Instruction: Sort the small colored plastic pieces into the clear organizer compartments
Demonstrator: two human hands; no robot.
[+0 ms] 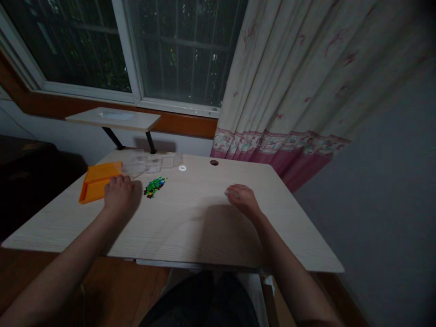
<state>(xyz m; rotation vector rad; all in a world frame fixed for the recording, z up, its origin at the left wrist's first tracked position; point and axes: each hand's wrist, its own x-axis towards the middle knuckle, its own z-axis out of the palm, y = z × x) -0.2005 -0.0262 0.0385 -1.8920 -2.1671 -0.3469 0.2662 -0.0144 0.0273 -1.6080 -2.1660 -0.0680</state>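
Note:
My left hand (118, 193) is at the right side of an orange plastic tray (91, 191), its fingers curled down over the edge. The hand covers part of that edge, so the fingertips are hidden. Just right of it lies a small heap of toy building bricks (155, 186), mostly green with some blue, yellow and dark pieces. My right hand (242, 200) is at the right half of the table, fingers loosely bent and a gap between them and the thumb. Nothing shows in it.
Several clear plastic boxes (150, 163) stand behind the bricks, beside the tray. A raised shelf (116, 118) on black legs rises at the back left of the pale table (170, 227). A round cable hole (214, 162) is near the back edge. A curtain (272, 91) hangs behind.

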